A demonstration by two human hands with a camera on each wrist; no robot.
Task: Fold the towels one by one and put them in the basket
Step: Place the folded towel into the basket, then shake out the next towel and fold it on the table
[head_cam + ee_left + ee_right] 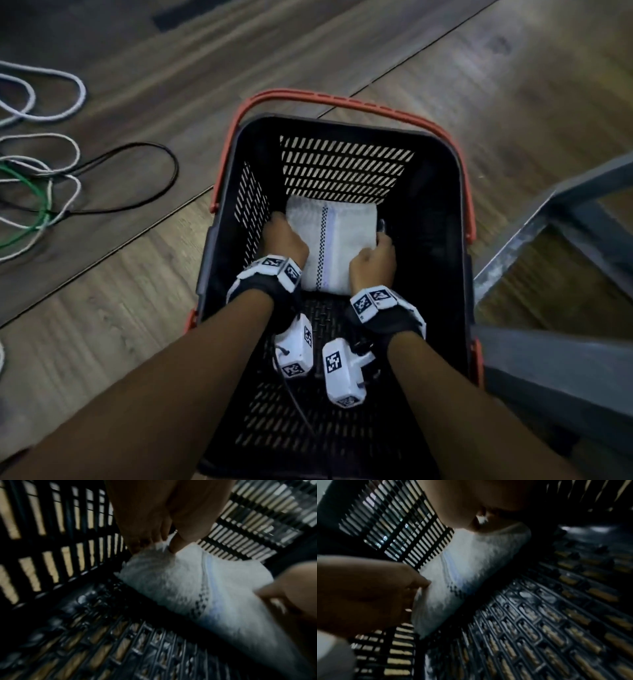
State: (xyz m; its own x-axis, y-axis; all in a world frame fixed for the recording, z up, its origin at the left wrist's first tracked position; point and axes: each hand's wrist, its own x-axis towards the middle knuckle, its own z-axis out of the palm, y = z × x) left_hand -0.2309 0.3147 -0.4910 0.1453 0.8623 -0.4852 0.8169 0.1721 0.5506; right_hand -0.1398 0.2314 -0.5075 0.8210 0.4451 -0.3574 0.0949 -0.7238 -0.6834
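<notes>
A folded white towel [337, 240] with a blue and checkered stripe is low inside the black basket [342, 123], close to its far wall. My left hand [282, 233] grips the towel's left edge, fingers curled round the corner [154, 538]. My right hand [373, 253] grips the right edge, its thumb on top [476, 517]. In the wrist views the towel [197, 588] [471, 568] sits just over the grid bottom. Whether it lies flat on the bottom is unclear.
The basket has red handles [342, 101] folded down and stands on a wooden floor. Loose white, black and green cables [44, 178] lie on the floor to the left. A grey metal frame [548, 233] stands close to the basket's right side.
</notes>
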